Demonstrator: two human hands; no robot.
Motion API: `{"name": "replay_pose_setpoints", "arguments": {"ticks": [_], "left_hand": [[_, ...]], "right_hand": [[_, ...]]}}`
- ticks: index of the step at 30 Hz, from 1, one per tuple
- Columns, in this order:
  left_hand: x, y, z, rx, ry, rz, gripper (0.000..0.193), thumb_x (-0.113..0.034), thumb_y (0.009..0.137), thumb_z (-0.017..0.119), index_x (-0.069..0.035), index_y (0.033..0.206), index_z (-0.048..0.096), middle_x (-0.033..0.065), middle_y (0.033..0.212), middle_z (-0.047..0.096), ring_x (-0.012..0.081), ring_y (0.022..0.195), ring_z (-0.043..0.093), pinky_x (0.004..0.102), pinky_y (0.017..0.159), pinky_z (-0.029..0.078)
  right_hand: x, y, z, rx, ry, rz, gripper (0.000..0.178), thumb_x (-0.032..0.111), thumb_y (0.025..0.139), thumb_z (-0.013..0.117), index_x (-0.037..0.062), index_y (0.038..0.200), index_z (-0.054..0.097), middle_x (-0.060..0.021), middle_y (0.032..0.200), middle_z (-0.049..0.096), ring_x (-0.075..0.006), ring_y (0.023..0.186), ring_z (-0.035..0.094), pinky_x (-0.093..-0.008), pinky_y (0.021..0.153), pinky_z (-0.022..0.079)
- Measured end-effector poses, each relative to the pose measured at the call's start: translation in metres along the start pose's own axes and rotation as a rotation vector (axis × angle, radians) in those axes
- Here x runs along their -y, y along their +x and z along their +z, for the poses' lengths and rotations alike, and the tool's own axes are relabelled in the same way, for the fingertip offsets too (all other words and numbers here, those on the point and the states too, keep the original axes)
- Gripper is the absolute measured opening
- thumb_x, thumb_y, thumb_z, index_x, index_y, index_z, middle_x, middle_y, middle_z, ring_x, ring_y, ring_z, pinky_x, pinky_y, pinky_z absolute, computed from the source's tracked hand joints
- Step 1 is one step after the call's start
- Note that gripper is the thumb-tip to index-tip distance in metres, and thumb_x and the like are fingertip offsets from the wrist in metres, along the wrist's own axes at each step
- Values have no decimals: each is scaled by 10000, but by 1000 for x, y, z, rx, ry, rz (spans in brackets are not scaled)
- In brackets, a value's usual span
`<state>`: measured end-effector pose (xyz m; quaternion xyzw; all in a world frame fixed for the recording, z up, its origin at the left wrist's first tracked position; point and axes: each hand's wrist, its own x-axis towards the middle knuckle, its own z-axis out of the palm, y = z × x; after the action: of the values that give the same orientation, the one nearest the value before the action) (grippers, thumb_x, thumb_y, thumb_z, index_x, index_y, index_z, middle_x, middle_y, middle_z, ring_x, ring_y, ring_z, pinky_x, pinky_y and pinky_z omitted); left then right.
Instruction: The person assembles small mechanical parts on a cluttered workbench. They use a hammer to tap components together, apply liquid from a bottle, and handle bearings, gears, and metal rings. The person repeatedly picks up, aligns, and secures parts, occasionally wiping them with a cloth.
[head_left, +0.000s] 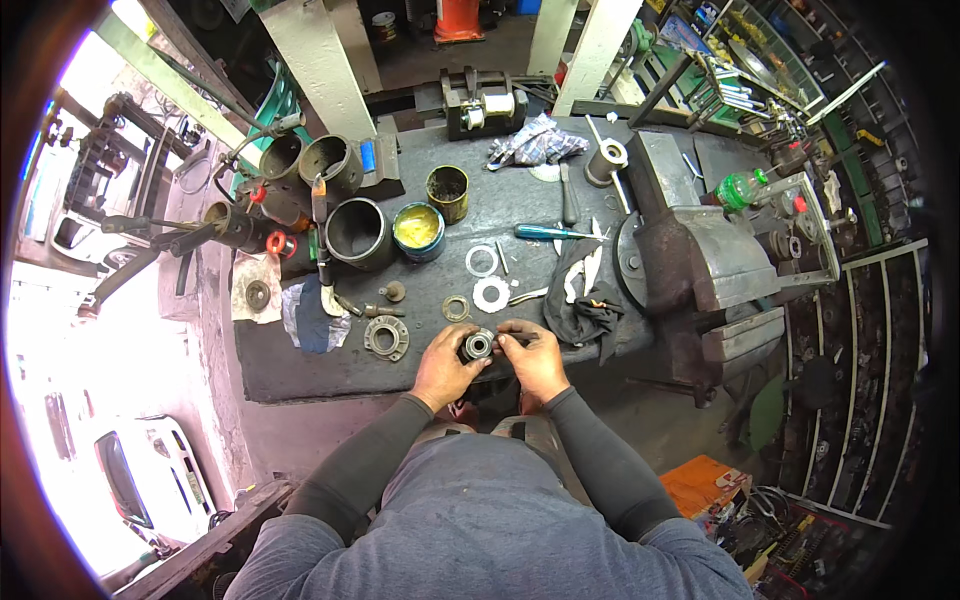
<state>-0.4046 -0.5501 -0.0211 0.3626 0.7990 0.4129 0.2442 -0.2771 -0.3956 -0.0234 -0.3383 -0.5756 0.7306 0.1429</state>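
Observation:
At the bench's front edge, my left hand [445, 365] is closed around a round metal part with a central bore [478, 346], which looks like a bearing or hub. Just to its right, my right hand [536, 362] pinches a thin dark rod [522, 336], whose near end lies close to the part. Fingers hide much of both pieces. Beyond them rest a small brass-coloured ring [456, 307], a white notched ring [491, 294] and a plain pale ring [481, 261]. A flanged metal piece with holes [386, 338] lies left of my left hand.
A large vise [700, 265] stands at the bench's right. Dark cloth [580, 305], a blue-handled screwdriver [555, 232] and a checked rag [537, 144] lie nearby. A tin of yellow grease [419, 228], another tin [447, 192] and a wide metal cylinder [358, 234] stand at left.

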Motion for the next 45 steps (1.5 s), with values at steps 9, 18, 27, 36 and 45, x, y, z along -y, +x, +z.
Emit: {"name": "replay_pose_setpoints", "arguments": {"ticks": [9,18,27,36,45], "left_hand": [[0,0,2,-14,-48,-12,570,-147,816,935,-15,1319,701,179,1359,713,378,1282,688,442,1086,559],[4,0,3,-35,-39,25,557,-182,821,931,-21,1303,702,174,1340,718,384,1268,690,446,1073,564],[2,1,0,-23,-34,13,520,-170,843,899,-29,1305,707,161,1337,719,378,1273,689,444,1072,567],[5,3,5,-26,-89,3,521,-106,835,877,-24,1320,705,170,1365,715,377,1288,684,439,1095,560],[8,2,2,9,-113,48,567,-131,833,918,-13,1339,691,177,1379,711,385,1321,668,447,1125,543]], "right_hand": [[2,0,13,-93,-354,-211,111,46,974,778,-36,1048,770,-158,976,832,-204,905,807,-344,791,620],[-1,-6,17,-143,-555,-408,92,-3,939,795,-26,1027,779,-182,964,822,-264,890,823,-351,799,618],[5,-8,24,-151,-604,-414,113,-3,923,802,-13,1033,779,-173,996,821,-308,914,819,-372,797,624],[10,-4,26,-44,-944,-696,56,-1,900,777,-24,920,730,-176,915,781,-408,824,754,-421,758,613],[11,28,8,-58,-319,30,86,3,949,773,-67,990,747,-144,876,792,-190,757,771,-340,686,616]]}}
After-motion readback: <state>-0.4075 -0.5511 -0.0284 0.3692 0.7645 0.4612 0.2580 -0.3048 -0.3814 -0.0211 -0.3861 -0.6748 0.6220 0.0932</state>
